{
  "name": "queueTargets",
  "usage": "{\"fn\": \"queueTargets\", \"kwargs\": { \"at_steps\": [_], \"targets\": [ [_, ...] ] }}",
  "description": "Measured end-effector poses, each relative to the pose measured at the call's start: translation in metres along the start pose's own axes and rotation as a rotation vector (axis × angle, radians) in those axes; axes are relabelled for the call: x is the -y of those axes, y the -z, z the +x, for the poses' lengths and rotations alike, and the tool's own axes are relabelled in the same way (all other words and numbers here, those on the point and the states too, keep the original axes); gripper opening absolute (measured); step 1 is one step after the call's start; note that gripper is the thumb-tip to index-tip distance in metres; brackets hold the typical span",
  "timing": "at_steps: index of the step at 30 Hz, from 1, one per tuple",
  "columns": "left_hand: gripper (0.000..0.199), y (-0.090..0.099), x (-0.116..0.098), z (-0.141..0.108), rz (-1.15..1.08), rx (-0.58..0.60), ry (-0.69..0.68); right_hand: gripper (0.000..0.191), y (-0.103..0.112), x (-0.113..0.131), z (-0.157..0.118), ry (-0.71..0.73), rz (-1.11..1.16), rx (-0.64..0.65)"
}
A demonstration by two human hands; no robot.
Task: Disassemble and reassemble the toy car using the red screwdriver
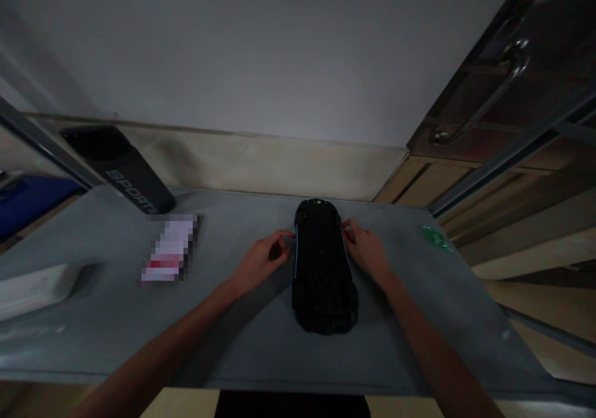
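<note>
A toy car (322, 256), upside down with its black underside facing up, lies lengthwise on the grey table (261, 349). Thin blue strips of its body show along the sides. My left hand (261, 258) grips its left edge with curled fingers, thumb and fingertips at the side. On the opposite edge, the fingers of my right hand (365, 248) press against the car. Between them the two hands hold it by its sides, toward the far half. The fingertips under the edges are hidden.
At the back left stands a dark bottle-like case (133, 179) lettered "SPORTS". In front of it lies a phone (170, 247) with a blurred-out screen. A white object (40, 287) sits at the left edge, a green packet (436, 238) at the right. A wall (279, 163) borders the back.
</note>
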State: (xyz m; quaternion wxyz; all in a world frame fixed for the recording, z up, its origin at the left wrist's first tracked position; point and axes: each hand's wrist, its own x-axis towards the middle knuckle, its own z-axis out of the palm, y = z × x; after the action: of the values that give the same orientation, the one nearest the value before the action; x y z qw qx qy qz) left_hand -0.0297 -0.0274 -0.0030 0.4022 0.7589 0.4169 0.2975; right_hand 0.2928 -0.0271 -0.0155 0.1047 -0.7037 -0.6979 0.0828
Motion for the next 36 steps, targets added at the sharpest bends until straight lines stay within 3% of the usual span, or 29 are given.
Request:
{"fn": "queueTargets", "kwargs": {
  "at_steps": [22,36],
  "targets": [
    [0.037,-0.003,0.004,0.002,0.029,0.012,-0.041,0.03,0.004,0.001,0.002,0.02,-0.016,-0.041],
    [0.028,0.0,-0.005,-0.004,0.0,-0.011,0.033,0.03,0.004,-0.001,-0.006,0.002,0.009,0.01]
  ]
}}
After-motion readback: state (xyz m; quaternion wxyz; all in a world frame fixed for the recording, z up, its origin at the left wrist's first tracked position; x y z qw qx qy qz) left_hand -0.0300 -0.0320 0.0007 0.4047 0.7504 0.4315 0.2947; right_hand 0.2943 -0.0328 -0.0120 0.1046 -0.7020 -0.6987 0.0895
